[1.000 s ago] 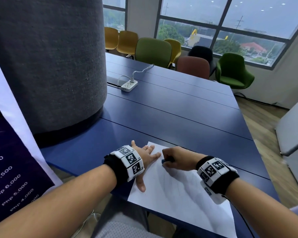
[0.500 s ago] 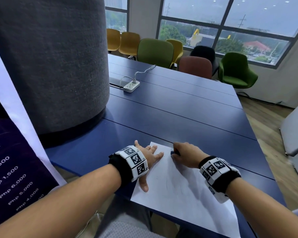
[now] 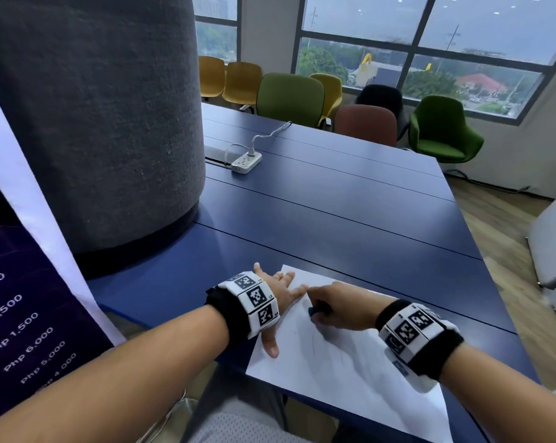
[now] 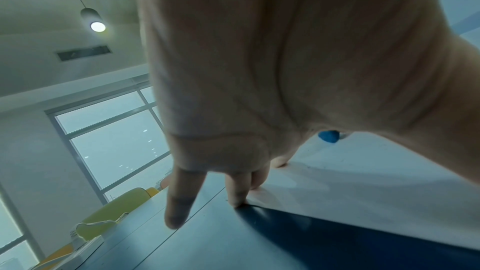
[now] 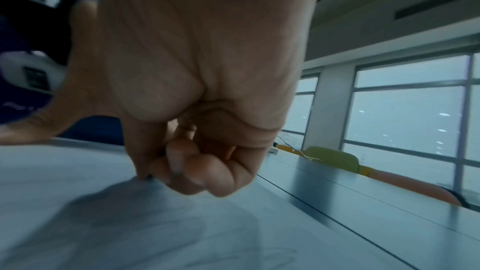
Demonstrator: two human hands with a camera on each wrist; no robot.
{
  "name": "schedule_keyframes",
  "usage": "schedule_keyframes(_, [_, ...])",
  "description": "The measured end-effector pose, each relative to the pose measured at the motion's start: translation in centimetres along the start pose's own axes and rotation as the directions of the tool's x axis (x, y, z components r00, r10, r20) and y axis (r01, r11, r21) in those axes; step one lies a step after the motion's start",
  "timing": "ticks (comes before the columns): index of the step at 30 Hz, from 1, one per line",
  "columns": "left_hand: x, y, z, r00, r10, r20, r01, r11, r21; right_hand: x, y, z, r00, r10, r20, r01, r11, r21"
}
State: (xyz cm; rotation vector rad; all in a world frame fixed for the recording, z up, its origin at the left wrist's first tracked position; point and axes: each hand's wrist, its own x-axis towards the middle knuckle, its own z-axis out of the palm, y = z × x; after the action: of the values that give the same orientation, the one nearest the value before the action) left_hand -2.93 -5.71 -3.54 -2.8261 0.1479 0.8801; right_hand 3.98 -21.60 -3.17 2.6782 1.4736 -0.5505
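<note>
Lying flat with fingers spread, the left hand (image 3: 278, 294) presses the far left corner of the paper (image 3: 334, 372), which rests on the blue surface (image 3: 334, 219) and overhangs its near edge. The right hand (image 3: 340, 306), just beside it on the sheet, curls its fingers round a dark pen (image 3: 315, 311) with a blue end. The pen's tip is down on the paper, where faint lines show.

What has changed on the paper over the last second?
The right hand, gripping a small blue-ended tool, slid toward the far edge of the paper, then drew back again. Nothing was picked up or let go. The left hand stays pressed flat on the paper, which hasn't shifted.
</note>
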Motion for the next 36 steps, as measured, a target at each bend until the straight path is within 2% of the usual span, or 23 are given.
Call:
schedule_keyframes(3, [0.1, 0.0, -0.1, 1.0, 0.005, 0.003, -0.005, 1.0, -0.002, 0.5, 0.4, -0.7, 0.996, 0.077, -0.054, -0.079, 0.997, -0.026])
schedule_keyframes(5, [0.2, 0.0, 0.0, 1.0, 0.003, -0.002, -0.003, 1.0, -0.004, 0.4, 0.1, -0.3, 0.995, 0.055, -0.082, -0.06, 0.997, -0.056])
schedule_keyframes(7, [0.2, -0.1, 0.2, 1.0, -0.002, -0.005, 0.002, 1.0, -0.002, -0.1, -0.5, 0.2, 1.0, -0.02, 0.004, 0.02, 0.999, -0.042])
schedule_keyframes(9, [0.2, -0.1, 0.2, 1.0, 0.001, -0.002, -0.001, 1.0, -0.001, -0.5, -0.8, 0.0, 0.992, -0.043, 0.118, 0.038, 0.999, 0.038])
schedule_keyframes(11, [0.2, 0.0, 0.1, 1.0, 0.005, 0.0, -0.005, 1.0, -0.001, -0.3, -0.4, -0.6, 0.993, 0.0, 0.114, -0.006, 0.999, 0.053])
schedule_keyframes(14, [0.3, 0.1, 0.0, 1.0, -0.004, -0.002, 0.004, 1.0, 0.005, -0.4, -0.3, -0.5, 0.999, 0.016, 0.033, -0.016, 1.0, 0.0])
schedule_keyframes(15, [0.3, 0.1, 0.1, 1.0, -0.006, 0.0, 0.006, 1.0, 0.003, -0.7, -0.6, -0.1, 0.999, -0.014, 0.047, 0.014, 1.0, -0.002])
schedule_keyframes(17, [0.3, 0.0, 0.1, 1.0, -0.006, 0.011, 0.006, 1.0, -0.005, -1.4, -1.5, 0.3, 0.982, -0.087, 0.166, 0.078, 0.995, 0.061])
schedule_keyframes(19, [0.3, -0.1, 0.1, 1.0, -0.002, 0.012, 0.002, 1.0, -0.009, -1.5, -1.7, 0.1, 0.968, -0.103, 0.229, 0.077, 0.99, 0.118])
schedule_keyframes(23, [0.3, -0.1, 0.2, 1.0, 0.005, -0.003, -0.005, 1.0, -0.017, -1.1, -0.9, 0.1, 0.999, -0.021, 0.025, 0.02, 0.999, 0.038])
schedule_keyframes(24, [0.3, 0.0, 0.2, 1.0, 0.002, -0.003, -0.002, 1.0, -0.016, -1.3, -1.1, 0.4, 0.998, -0.045, 0.037, 0.044, 0.998, 0.037])
schedule_keyframes(26, [0.3, -0.1, 0.3, 1.0, -0.002, -0.001, 0.002, 1.0, -0.018, -1.9, -1.7, 0.7, 0.978, -0.126, 0.169, 0.113, 0.99, 0.088])
schedule_keyframes(27, [0.2, -0.1, 0.3, 1.0, 0.002, -0.002, -0.002, 1.0, -0.027, -2.1, -2.0, 0.5, 0.96, -0.145, 0.239, 0.12, 0.986, 0.116])
schedule_keyframes(28, [0.2, -0.1, 0.2, 1.0, 0.008, -0.003, -0.008, 0.999, -0.04, -2.1, -2.0, 0.3, 0.956, -0.143, 0.256, 0.114, 0.986, 0.125])
schedule_keyframes(32, [-0.1, -0.3, 0.2, 1.0, 0.024, -0.001, -0.024, 0.997, -0.071, -1.5, -1.1, 0.2, 0.997, -0.06, 0.041, 0.057, 0.996, 0.071])
schedule_keyframes(34, [-0.2, -0.3, 0.2, 1.0, 0.024, 0.002, -0.024, 0.996, -0.082, -2.0, -1.3, 0.8, 0.988, -0.098, 0.116, 0.084, 0.989, 0.124])
schedule_keyframes(36, [-0.2, -0.5, 0.3, 1.0, 0.026, -0.003, -0.026, 0.996, -0.086, -2.6, -2.1, 0.7, 0.947, -0.14, 0.29, 0.081, 0.975, 0.205])
